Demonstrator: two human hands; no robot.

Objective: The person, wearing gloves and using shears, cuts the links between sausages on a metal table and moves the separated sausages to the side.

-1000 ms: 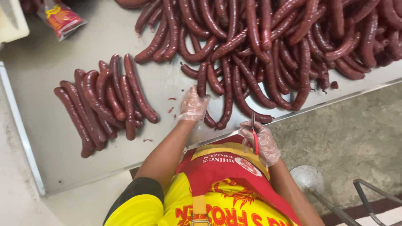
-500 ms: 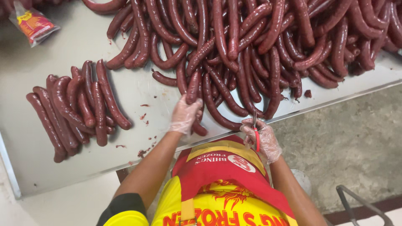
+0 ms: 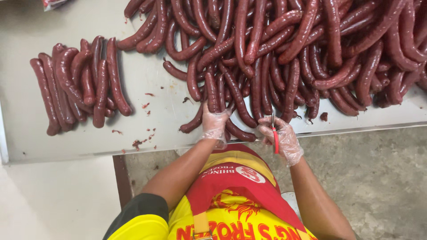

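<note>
I see a big heap of dark red-brown sausage links [image 3: 284, 49] on the steel table [image 3: 164, 111]. Left hand [image 3: 214, 125], gloved, grips one link at the heap's near edge. Right hand [image 3: 281, 137] is closed on red-handled scissors [image 3: 274, 131]. Links prob soft, slippery w/ grease; best held mid-length.

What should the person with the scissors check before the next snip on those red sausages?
1. Left hand holds a sausage at the edge of the big pile: ok.
2. Right hand has its grip on the red-handled scissors: ok.
3. Blades point up toward the pile, away from the left hand: ok.
4. Clear gloves on both hands: ok.
5. Blades open or closed: cannot tell.
6. Steel table free of scraps: not ok, small red bits lie near the front edge.
</note>
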